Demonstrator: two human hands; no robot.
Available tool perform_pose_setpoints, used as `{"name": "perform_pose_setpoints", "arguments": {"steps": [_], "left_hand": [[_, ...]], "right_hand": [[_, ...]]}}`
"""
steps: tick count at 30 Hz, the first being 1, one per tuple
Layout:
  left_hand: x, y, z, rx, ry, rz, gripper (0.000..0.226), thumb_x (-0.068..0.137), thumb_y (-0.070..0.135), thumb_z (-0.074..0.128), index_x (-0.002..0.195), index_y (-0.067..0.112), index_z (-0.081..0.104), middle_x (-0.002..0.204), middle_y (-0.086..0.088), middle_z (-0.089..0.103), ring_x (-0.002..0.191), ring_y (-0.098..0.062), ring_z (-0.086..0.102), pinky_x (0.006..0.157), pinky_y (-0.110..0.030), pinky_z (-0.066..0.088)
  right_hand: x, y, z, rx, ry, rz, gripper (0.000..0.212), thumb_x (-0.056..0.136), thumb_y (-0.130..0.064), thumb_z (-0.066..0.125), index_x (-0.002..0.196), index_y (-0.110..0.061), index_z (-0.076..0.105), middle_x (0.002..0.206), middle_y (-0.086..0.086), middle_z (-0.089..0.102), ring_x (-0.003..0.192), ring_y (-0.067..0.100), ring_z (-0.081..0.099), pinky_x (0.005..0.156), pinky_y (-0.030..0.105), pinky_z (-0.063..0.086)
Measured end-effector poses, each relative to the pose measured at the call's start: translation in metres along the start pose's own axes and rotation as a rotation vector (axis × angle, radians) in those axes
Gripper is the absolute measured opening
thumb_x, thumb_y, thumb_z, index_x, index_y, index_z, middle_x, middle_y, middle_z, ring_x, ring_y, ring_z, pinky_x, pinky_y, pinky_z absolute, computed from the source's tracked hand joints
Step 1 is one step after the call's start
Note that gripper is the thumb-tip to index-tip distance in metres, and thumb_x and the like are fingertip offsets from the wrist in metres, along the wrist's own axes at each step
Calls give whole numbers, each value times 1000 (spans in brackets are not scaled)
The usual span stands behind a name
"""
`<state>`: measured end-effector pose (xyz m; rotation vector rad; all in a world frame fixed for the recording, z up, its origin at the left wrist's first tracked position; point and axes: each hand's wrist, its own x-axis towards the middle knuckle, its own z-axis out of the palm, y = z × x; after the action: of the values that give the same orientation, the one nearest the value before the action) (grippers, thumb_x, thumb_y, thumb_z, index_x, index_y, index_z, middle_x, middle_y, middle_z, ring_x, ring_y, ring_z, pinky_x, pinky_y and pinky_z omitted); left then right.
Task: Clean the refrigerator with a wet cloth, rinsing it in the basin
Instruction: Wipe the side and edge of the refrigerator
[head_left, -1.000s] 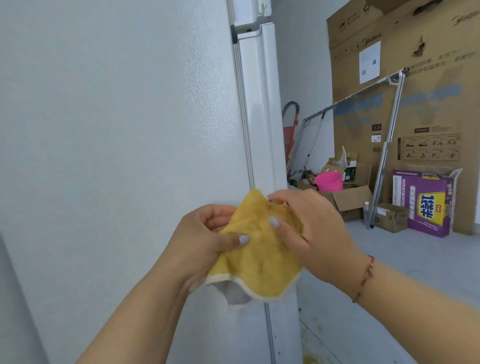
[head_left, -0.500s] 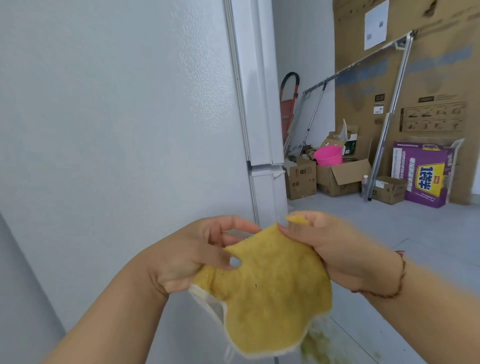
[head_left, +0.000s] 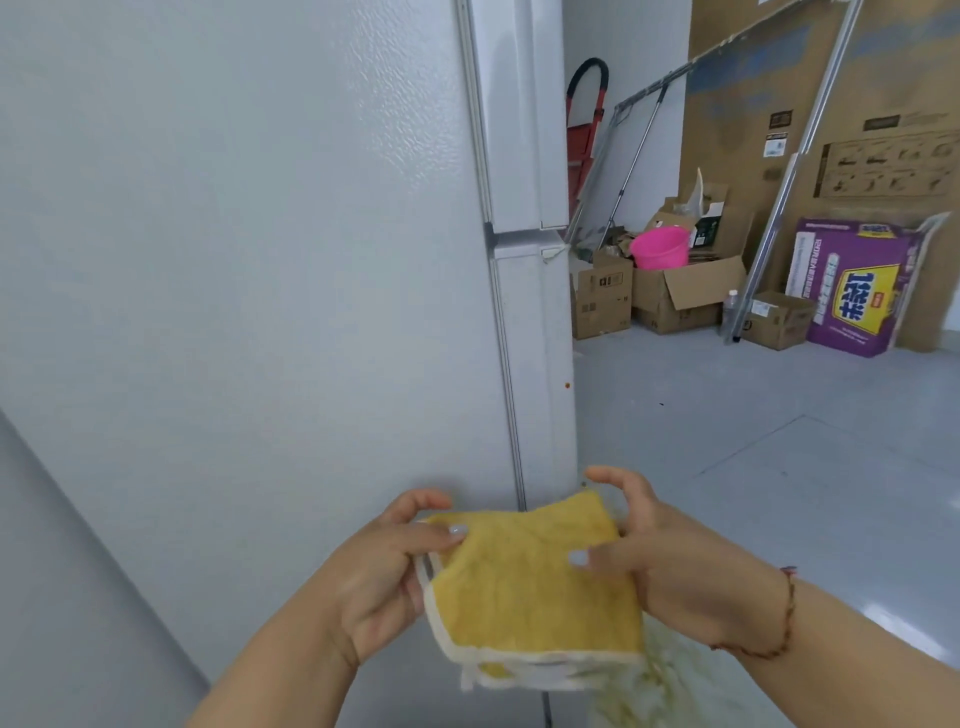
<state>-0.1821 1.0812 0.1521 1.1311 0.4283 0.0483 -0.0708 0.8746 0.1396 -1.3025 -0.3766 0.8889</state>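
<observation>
1. Our left hand pinches the left edge of the yellow cloth, thumb on top and fingers curled beneath.
2. Our right hand pinches the right edge the same way, thumb pressed on the top face, index finger arched above the far corner.
3. The cloth is stretched flat between both hands, folded into layers, with its white hem toward us at six o'clock. Its long axis runs from nine to three o'clock.
4. The white refrigerator rises from nine round to twelve o'clock of the cloth, its side panel just beside our left hand, which we judge the nearer one for wiping.
5. A pink basin sits among cardboard boxes at about one o'clock, well apart across the grey floor.
</observation>
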Motion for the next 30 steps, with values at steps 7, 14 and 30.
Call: {"name": "perform_pose_setpoints", "arguments": {"steps": [7,14,30], "left_hand": [[22,-50,-25,950,92,-9,61,42,16,89,99,24,69,108,-1,59,97,-16,61,84,-27,52],[67,-117,-68,832,-72,-270,35,59,39,75,79,10,70,84,0,63,80,-17,59,77,-30,44],[128,-299,-95,88,467,-662,20,85,9,67,101,-3,65,85,-21,73,71,-33,69,64,-39,57]], "right_hand": [[19,51,-9,-748,145,10,77,56,-13,85,123,-31,52,116,-11,55,103,7,56,82,20,53],[52,140,-45,-609,153,188,21,70,-25,80,73,-13,63,71,-5,63,71,11,59,66,24,48],[85,297,-58,472,477,637,17,97,-3,46,92,5,60,85,18,64,71,33,59,54,33,48]]}}
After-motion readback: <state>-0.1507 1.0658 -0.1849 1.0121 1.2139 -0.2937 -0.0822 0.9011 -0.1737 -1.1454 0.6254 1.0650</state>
